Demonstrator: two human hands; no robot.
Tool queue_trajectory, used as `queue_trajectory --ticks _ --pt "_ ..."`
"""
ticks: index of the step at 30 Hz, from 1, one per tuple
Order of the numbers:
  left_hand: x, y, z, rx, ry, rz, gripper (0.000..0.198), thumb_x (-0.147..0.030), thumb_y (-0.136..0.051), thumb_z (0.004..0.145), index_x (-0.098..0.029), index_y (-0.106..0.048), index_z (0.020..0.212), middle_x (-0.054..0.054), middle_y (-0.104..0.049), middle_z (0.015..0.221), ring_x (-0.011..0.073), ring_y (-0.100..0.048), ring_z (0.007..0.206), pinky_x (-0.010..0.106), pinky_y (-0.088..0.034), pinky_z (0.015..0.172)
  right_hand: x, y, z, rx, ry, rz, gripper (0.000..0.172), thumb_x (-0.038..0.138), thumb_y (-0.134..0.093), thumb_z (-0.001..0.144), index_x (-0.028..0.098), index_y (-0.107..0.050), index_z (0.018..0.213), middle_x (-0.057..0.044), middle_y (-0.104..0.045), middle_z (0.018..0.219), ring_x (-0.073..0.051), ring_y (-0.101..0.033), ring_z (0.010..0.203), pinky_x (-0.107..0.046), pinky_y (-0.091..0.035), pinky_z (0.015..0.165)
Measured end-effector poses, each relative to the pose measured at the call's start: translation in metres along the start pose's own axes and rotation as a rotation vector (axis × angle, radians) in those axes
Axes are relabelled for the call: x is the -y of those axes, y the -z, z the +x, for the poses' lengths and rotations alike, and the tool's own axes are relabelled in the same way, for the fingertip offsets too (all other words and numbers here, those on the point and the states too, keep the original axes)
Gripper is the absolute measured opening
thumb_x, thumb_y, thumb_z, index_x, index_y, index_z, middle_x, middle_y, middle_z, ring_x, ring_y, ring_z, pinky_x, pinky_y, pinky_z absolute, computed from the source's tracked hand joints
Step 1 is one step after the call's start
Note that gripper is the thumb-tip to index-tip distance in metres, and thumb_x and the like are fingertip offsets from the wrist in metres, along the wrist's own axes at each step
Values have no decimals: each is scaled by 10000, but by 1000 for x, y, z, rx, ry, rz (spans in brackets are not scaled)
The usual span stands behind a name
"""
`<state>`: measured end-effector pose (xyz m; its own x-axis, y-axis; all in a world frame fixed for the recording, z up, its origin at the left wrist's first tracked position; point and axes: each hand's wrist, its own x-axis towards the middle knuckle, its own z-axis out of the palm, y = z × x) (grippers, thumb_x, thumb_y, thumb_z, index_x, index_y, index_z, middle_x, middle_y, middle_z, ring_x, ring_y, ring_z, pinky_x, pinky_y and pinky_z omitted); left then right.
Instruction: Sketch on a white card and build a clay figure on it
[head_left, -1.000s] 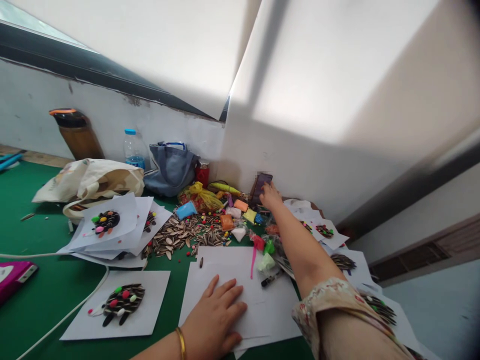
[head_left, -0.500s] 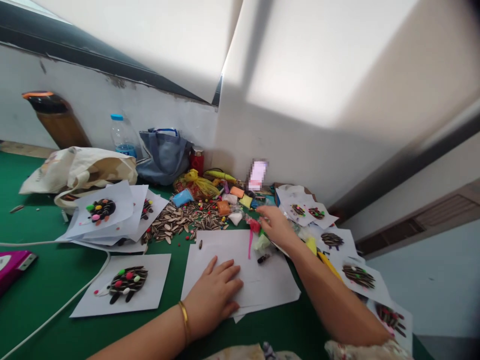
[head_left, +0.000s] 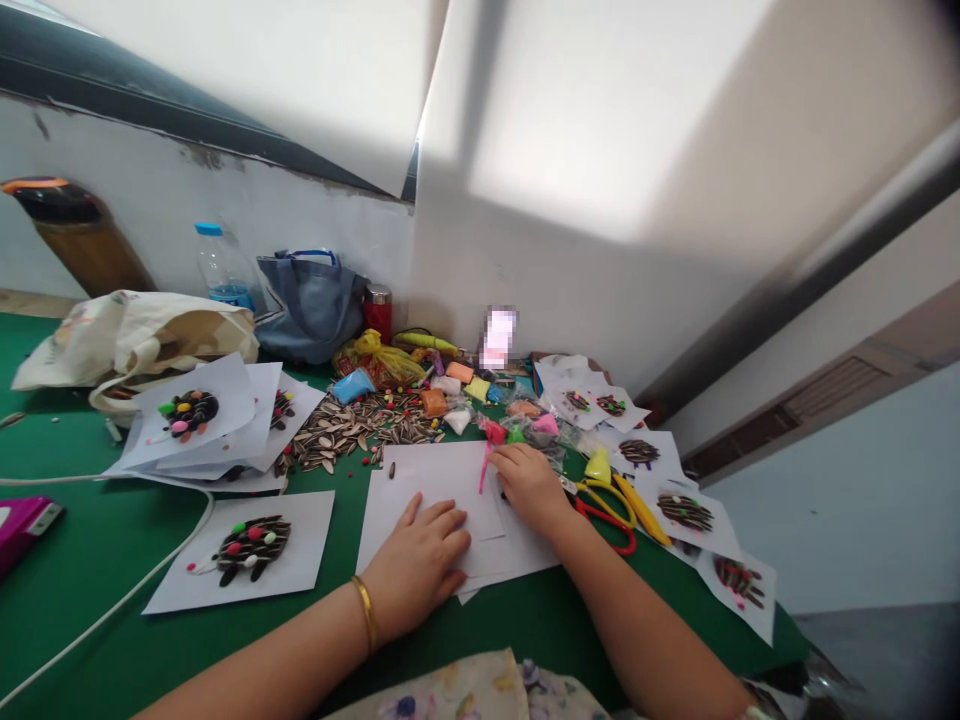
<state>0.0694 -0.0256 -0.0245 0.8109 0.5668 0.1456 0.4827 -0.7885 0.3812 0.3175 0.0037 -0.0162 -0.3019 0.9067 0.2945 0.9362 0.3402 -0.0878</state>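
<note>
Head view. The clock face is centred on the white sheets [head_left: 442,470], with 12 o'clock toward the wall. The sheets are laid directly before the person on the green counter [head_left: 105,545]. The left hand [head_left: 420,560] is rested palm down on their 7 o'clock part; its grip is apart, fingers loosely spread, with nothing clamped. By judgement, the sheets are thereby kept from sliding. The right hand [head_left: 532,495] is placed over their 2 o'clock edge, fingers bent, with the fingertips beside a pink strip [head_left: 484,472]. Whether anything is clamped in that grip cannot be told, since its underside is hidden. A single seed [head_left: 391,470] is found near the sheets' 10 o'clock corner.

The seed pile [head_left: 330,430] is heaped at 11 o'clock and the orange packet [head_left: 433,402] is set at 12, presumably so that small parts can be reached across the sheets. A decorated card [head_left: 319,540] is laid flat at 9 o'clock, probably to keep its seed figure undisturbed. Scissors [head_left: 628,545] are lodged at 3 o'clock, just beside the right forearm.

Edges and clearance: a narrow green lane is left between the decorated card and the sheets. At 12 o'clock, room is limited by the seeds and packets. At 3 o'clock, movement is restricted by the scissors and a yellow tool [head_left: 641,510]. At 4 o'clock, a pink-dotted card [head_left: 739,580] is placed near the counter's edge. Toward 6 o'clock, open counter is shown between the forearms.
</note>
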Motion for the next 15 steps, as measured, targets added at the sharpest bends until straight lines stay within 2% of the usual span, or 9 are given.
queue_trajectory --ticks 4,8,10,12,15 --pt "0 4 0 16 5 36 275 -299 -638 832 -256 -590 1098 78 -523 1375 307 -388 1350 618 -191 1127 17 6 -14 -58 -3 74 307 190 -531 892 239 -635 1177 -70 -625 1228 -252 -506 1152 -423 -375 1001" --pt "0 11 -5 -1 -28 83 281 -323 -612 853 -275 -607 1130 76 -483 1425 304 -366 1367 602 -159 1147 28 13 -38 -88 26 101 273 208 -516 906 252 -654 1137 -58 -635 1204 -255 -502 1154 -427 -381 993" --pt "0 14 -8 2 -38 100 302 -325 -602 859 -277 -598 1158 76 -512 1394 295 -397 1344 580 -179 1150 23 18 -50 -130 -43 64 259 195 -496 911 235 -666 1103 -74 -642 1169 -254 -514 1119 -419 -395 970" --pt "0 17 -11 6 -22 115 293 -309 -602 855 -262 -601 1144 84 -548 1343 296 -445 1297 552 -246 1131 10 23 -58 -152 -170 7 244 183 -472 920 218 -684 1035 -87 -661 1063 -246 -550 1002 -398 -426 895" --pt "0 17 -12 4 1 129 263 -287 -601 848 -246 -610 1108 85 -582 1269 294 -499 1218 502 -338 1080 -6 26 -62 -69 -218 -107 248 164 -477 915 214 -685 1039 -88 -664 971 -236 -552 901 -363 -431 811"
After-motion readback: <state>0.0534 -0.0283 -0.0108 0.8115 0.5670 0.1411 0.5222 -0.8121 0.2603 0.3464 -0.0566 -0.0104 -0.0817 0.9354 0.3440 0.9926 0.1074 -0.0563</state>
